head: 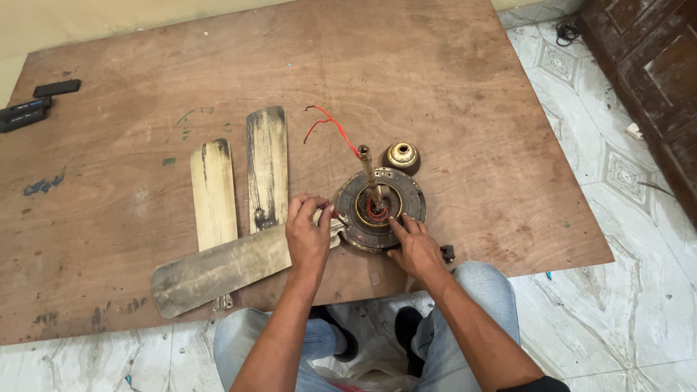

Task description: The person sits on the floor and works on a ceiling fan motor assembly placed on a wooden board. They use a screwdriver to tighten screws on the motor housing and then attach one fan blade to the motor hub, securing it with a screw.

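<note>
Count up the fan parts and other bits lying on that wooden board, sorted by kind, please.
Fan blades: 3
Fan motor body with rod: 1
Brass-coloured cup cover: 1
Red wire: 1
Black flat objects at the board's far left edge: 3
Small black piece near the right hand: 1
Total: 10
</note>
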